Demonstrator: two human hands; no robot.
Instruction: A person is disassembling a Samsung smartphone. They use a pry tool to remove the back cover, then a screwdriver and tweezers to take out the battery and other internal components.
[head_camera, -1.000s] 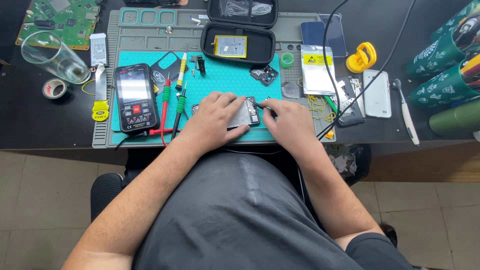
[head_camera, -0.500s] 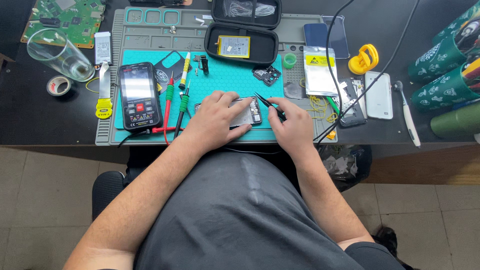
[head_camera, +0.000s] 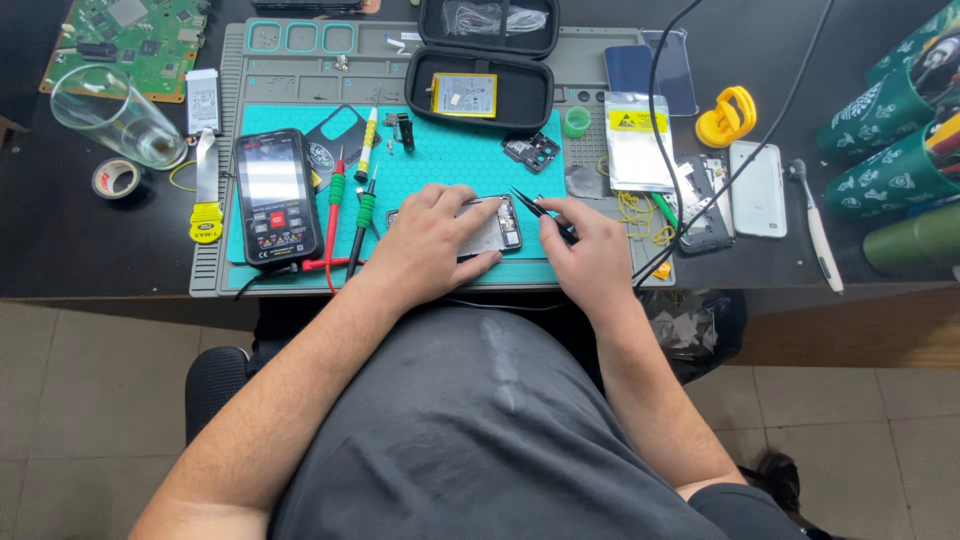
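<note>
Opened phone (head_camera: 492, 228): laid flat near the front edge of the teal mat (head_camera: 450, 160), pinned under the fingers of the left hand (head_camera: 432, 240), whose grip is flattened rather than curled. Black tweezers (head_camera: 540, 214): pinched in the closed grip of the right hand (head_camera: 590, 250), tips pointed at the phone's right edge. Multimeter (head_camera: 275, 195), two screwdrivers (head_camera: 362, 190) and open zip case (head_camera: 480, 75): placed on the worktop behind.
</note>
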